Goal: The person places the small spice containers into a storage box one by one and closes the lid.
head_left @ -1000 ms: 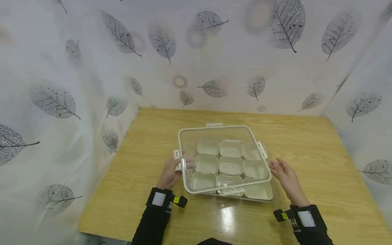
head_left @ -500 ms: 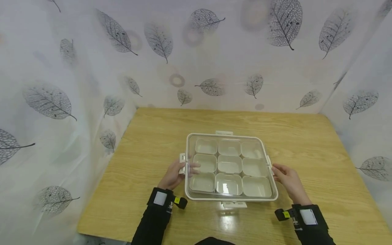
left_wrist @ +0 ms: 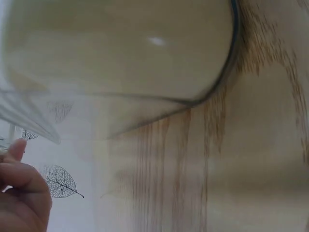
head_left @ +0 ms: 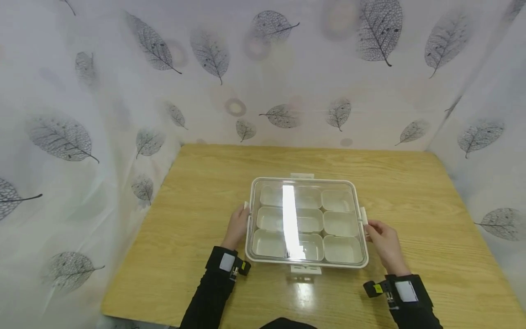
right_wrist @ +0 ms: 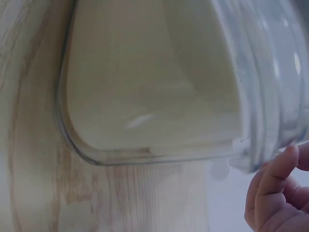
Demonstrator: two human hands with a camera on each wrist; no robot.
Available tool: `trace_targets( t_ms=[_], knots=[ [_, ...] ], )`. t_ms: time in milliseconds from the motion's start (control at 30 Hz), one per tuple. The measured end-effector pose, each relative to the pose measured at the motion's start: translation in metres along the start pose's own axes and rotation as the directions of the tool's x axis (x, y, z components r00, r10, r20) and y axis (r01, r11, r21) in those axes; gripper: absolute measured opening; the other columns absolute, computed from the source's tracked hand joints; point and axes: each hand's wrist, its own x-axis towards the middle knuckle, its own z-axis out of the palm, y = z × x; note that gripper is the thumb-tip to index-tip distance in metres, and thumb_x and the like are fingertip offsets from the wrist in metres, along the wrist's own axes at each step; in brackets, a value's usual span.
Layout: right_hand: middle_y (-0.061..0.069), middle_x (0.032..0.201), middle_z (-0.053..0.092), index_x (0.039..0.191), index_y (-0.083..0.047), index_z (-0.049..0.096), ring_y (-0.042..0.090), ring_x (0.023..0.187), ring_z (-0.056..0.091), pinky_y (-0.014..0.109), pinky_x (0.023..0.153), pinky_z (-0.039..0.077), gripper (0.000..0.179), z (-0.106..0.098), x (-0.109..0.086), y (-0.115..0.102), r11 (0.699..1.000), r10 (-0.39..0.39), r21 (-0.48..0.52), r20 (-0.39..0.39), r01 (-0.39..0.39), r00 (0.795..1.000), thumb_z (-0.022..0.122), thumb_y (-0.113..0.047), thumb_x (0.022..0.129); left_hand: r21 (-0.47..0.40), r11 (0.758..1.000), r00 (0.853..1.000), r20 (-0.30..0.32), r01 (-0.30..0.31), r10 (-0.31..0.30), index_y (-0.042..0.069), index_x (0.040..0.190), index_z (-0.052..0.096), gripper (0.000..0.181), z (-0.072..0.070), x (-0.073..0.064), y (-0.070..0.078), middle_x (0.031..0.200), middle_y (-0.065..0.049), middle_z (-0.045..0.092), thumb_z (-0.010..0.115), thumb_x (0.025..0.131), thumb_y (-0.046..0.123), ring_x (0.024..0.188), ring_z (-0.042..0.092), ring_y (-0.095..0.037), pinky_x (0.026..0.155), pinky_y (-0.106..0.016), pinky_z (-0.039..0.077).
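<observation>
A clear lid (head_left: 267,192) with a pale rim and white side latches lies over a transparent storage box (right_wrist: 111,159), lined up with it in the head view. Several cream square cups (head_left: 341,224) show through the lid in rows. At the left side my left hand (head_left: 237,227) holds the lid's edge by the latch, partly hiding that latch. My right hand (head_left: 386,244) pinches the right latch (head_left: 364,215) between thumb and fingers. Curled fingers (right_wrist: 275,179) meet the rim in the right wrist view. Whether the lid is fully seated cannot be told.
The box stands on a wood-grain table (head_left: 197,183). A white leaf-patterned curtain (head_left: 304,73) hangs behind the table and along both sides. A bright strip of glare crosses the lid.
The lid has turned from tilted and skewed to level and aligned over the box. My right hand has come onto its right latch, and my left fingers no longer show beneath the lid.
</observation>
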Motion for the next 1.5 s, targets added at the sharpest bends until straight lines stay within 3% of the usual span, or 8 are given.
trace_targets(
  t_ms=[100,233,500,800,1100,1500],
  knots=[
    [0.014,0.101,0.055,0.115,0.001,0.052,0.016,0.077,0.054,0.021,0.060,0.049,0.044,0.001,0.001,0.001,1.000,-0.002,0.002,-0.023,0.002,1.000,0.043,-0.036,0.092,0.082,0.994,0.996,-0.055,-0.067,0.072,-0.004,0.100,0.057,0.031,0.001,0.002,-0.004,0.084,-0.009,0.055,0.038,0.095,0.020,0.075,0.050,-0.017,0.067,-0.029,0.043],
    [0.014,0.105,0.053,0.118,0.001,0.049,0.018,0.082,0.054,0.021,0.062,0.049,0.048,-0.001,-0.001,0.000,0.999,0.039,-0.009,-0.002,-0.039,0.999,0.040,-0.039,0.092,0.155,0.980,0.989,-0.056,-0.124,0.134,-0.005,0.095,0.058,0.027,0.000,0.002,-0.002,0.080,-0.009,0.054,0.042,0.094,0.017,0.073,0.049,-0.018,0.065,-0.030,0.043],
    [0.016,0.108,0.052,0.121,0.002,0.048,0.020,0.084,0.053,0.021,0.063,0.049,0.053,-0.001,-0.004,-0.001,0.995,0.096,-0.003,0.025,-0.096,0.995,0.039,-0.041,0.092,0.173,0.985,0.999,-0.026,-0.020,0.025,-0.004,0.113,0.054,0.035,-0.001,0.013,-0.009,0.096,-0.014,0.057,0.042,0.094,0.022,0.085,0.053,-0.022,0.072,-0.034,0.046],
    [0.016,0.107,0.053,0.119,0.002,0.049,0.017,0.082,0.055,0.023,0.063,0.050,0.052,0.002,0.001,0.006,0.997,0.067,0.032,0.037,-0.068,0.997,0.040,-0.042,0.091,0.157,0.985,0.997,0.008,0.071,-0.073,-0.001,0.118,0.051,0.036,-0.005,0.021,-0.007,0.097,-0.013,0.056,0.037,0.095,0.024,0.083,0.053,-0.020,0.068,-0.029,0.046],
    [0.016,0.109,0.052,0.119,0.001,0.048,0.017,0.084,0.054,0.022,0.064,0.050,0.054,0.001,0.005,0.007,0.998,0.063,0.011,0.067,-0.064,0.996,0.039,-0.044,0.091,0.166,0.983,0.997,0.020,0.073,-0.077,0.000,0.113,0.055,0.034,-0.009,0.024,-0.012,0.087,-0.009,0.056,0.039,0.094,0.023,0.071,0.051,-0.015,0.059,-0.025,0.043],
    [0.017,0.109,0.051,0.119,0.003,0.047,0.016,0.083,0.053,0.022,0.063,0.049,0.051,-0.004,0.001,0.004,0.997,0.082,0.003,0.069,-0.082,0.994,0.040,-0.041,0.092,0.166,0.981,0.993,0.040,0.100,-0.108,-0.001,0.117,0.053,0.036,-0.007,0.026,-0.014,0.096,-0.011,0.058,0.040,0.095,0.024,0.079,0.054,-0.017,0.065,-0.027,0.046]
  ],
)
